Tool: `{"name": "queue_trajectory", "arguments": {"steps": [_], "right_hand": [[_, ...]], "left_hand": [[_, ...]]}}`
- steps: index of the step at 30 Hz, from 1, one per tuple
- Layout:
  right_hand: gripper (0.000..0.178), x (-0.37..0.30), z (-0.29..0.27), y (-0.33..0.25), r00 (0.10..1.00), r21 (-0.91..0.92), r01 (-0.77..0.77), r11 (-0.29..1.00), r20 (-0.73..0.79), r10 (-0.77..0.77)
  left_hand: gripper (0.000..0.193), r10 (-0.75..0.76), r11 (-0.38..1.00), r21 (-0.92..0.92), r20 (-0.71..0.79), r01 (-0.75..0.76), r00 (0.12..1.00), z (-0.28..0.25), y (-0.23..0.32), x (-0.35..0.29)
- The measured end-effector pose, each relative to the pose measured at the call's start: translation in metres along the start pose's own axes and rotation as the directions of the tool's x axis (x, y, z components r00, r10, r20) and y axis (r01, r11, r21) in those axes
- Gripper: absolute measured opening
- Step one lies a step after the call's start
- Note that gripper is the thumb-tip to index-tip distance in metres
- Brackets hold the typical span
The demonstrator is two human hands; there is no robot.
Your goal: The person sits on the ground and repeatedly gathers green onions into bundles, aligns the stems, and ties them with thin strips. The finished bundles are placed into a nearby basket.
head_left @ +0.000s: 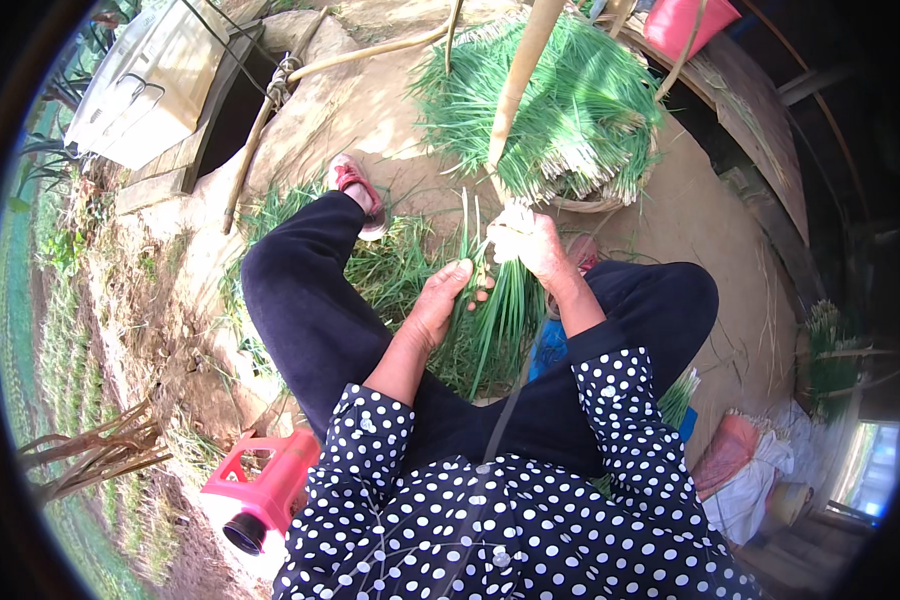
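Between my knees, both hands work at long, thin green leaves with pale ends that look like garlic chives. My right hand is closed round a bunch of chives, its green leaves hanging toward my lap. Just to the left, my left hand pinches a few chive stalks between thumb and fingers, their pale ends pointing up. Below and around the hands lies a loose heap of green leaves. Past my right hand, a large round pile of chives sits with pale ends outward along its near edge.
A wooden pole slants in front of the pile. A pink jug with a black cap lies by my left elbow. At the far left is a whitish translucent container; at the far right, a pink bucket. White sacking lies right.
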State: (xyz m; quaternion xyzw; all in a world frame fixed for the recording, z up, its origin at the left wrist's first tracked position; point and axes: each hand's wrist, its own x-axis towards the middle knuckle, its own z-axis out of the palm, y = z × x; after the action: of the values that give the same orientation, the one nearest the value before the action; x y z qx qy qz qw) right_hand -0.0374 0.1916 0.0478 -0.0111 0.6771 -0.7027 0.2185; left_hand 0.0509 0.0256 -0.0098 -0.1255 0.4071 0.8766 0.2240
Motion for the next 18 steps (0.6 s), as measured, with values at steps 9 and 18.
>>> {"name": "queue_trajectory", "arguments": {"steps": [9,18], "right_hand": [[0.013,-0.007,-0.025,-0.008,0.998,0.017,0.045,0.999,-0.044,-0.044],[0.018,-0.023,-0.045,-0.039,0.991,0.079,0.127,0.989,0.019,-0.129]], "left_hand": [[0.018,0.053,0.999,0.002,-0.061,-0.053,0.997,-0.001,0.007,0.009],[0.021,0.080,0.958,-0.269,-0.065,-0.094,0.995,-0.014,0.003,0.016]]}}
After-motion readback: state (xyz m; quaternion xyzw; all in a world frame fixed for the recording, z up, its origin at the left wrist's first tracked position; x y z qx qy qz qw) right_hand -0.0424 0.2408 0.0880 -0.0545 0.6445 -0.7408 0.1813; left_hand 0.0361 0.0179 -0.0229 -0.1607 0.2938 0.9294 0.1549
